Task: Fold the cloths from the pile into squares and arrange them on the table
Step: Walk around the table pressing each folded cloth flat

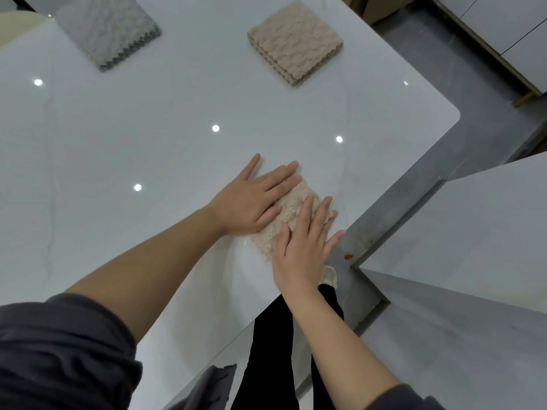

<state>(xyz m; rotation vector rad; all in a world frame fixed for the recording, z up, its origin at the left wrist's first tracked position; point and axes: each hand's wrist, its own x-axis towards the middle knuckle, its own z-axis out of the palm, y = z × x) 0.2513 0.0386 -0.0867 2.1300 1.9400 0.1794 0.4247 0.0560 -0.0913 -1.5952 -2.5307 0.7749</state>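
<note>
White glossy table (148,137) fills the view, with a folded grey cloth stack (109,28) at its far left and a folded beige cloth stack (296,42) to its right. Near the right edge, my left hand (251,199) and right hand (305,247) press flat, fingers spread, on a beige cloth (291,208).

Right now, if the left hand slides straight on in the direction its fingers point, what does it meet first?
The left hand points toward the table's far right edge. Beyond the beige cloth it presses, only bare tabletop shows; the way looks free.
</note>
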